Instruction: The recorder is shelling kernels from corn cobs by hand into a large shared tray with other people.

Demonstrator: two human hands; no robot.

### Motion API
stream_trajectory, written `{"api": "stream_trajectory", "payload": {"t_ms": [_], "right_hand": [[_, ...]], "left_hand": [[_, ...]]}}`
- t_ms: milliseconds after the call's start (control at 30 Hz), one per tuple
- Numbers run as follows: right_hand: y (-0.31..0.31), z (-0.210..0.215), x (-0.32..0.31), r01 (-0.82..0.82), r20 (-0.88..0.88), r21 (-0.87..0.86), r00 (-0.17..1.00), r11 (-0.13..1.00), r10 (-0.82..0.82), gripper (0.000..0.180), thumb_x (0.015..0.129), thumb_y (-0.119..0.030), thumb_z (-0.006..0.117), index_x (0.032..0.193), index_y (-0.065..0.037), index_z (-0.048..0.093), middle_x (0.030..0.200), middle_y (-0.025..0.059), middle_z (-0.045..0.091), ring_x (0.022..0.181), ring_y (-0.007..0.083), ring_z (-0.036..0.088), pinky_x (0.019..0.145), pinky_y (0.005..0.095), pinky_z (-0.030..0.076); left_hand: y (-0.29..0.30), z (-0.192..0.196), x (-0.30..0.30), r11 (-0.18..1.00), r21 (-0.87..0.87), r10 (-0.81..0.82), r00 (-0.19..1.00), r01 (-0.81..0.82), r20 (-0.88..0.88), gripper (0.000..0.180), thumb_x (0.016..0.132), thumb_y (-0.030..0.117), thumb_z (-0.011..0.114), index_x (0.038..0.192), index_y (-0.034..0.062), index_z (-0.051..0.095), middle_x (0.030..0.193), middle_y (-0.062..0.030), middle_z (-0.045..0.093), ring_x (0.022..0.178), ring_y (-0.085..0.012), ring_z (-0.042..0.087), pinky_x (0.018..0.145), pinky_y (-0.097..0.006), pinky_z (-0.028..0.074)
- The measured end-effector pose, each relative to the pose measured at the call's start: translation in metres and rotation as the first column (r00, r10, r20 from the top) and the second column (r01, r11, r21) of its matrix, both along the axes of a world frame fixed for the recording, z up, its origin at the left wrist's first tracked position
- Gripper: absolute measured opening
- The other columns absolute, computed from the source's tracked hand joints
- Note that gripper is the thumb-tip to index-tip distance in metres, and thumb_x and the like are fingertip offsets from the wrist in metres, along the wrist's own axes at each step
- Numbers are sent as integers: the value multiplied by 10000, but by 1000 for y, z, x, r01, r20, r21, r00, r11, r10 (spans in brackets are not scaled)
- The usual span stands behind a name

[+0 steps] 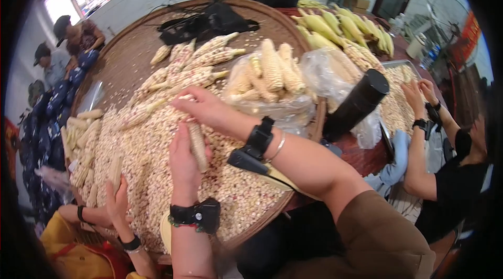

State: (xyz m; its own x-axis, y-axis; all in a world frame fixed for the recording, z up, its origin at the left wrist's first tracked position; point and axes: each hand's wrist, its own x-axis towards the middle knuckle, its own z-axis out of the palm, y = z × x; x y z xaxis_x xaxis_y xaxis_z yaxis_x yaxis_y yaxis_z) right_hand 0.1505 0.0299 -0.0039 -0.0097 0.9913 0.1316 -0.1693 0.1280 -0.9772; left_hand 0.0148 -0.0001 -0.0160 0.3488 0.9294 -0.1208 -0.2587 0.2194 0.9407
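My left hand (183, 156) is closed round a pale corn cob (198, 145) that stands tilted, its lower end pointing toward me. Just above the cob's upper end is my right hand (204, 107), its fingers curled together; whatever they pinch is too small or hidden to make out. Loose kernels (152, 158), cream with some dark red ones, lie thickly under both hands in a wide round woven tray (126, 38). Beyond my hands, ears of corn with reddish speckles (209, 59) are heaped on the tray.
A plastic bag of cobs (272, 72) and a black cylindrical bottle (356, 103) stand to the right. Green-husked corn (335, 25) lies behind. Another person's hand (118, 200) holds a cob at left; a person at right works over a metal tray (403, 64). Black cloth (209, 22) lies at the far rim.
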Motion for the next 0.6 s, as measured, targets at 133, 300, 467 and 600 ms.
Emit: {"api": "stream_trajectory", "payload": {"t_ms": [133, 300, 467, 600], "right_hand": [[-8, 11, 2, 25, -114, -108, 993, 994, -37, 268, 927, -278, 635, 1092, -75, 578, 953, 11, 584, 813, 87, 559, 710, 240, 461], [-3, 3, -2, 16, -132, -146, 991, 989, -36, 246, 935, -277, 625, 1077, -82, 576, 949, 4, 577, 815, 91, 562, 718, 244, 460], [-2, 1, -3, 63, 2, -162, 998, 985, -63, 249, 959, -299, 580, 1066, -74, 573, 946, 1, 560, 854, 80, 501, 739, 245, 432], [-6, 0, -6, -34, 55, -179, 997, 983, 44, 280, 975, -320, 542, 1085, -64, 572, 952, 2, 542, 860, 86, 463, 751, 249, 414]], "left_hand": [[1, 0, 3, 999, -27, -39, 996, 41, 75, 456, 1026, 427, 360, 1138, 27, 549, 756, -99, 605, 550, -162, 582, 492, -270, 478], [7, -5, -6, 987, -152, -40, 992, 58, 123, 573, 1007, 522, 315, 1126, 0, 520, 827, -148, 624, 627, -220, 625, 571, -318, 525], [5, 1, -2, 997, -68, 19, 1000, -20, -12, 539, 980, 550, 396, 1114, 44, 526, 856, -86, 598, 580, -189, 627, 488, -288, 510], [7, -1, -7, 998, -66, -23, 993, 16, -113, 485, 980, 511, 444, 1096, 50, 536, 819, -78, 596, 535, -168, 600, 462, -268, 482]]}}
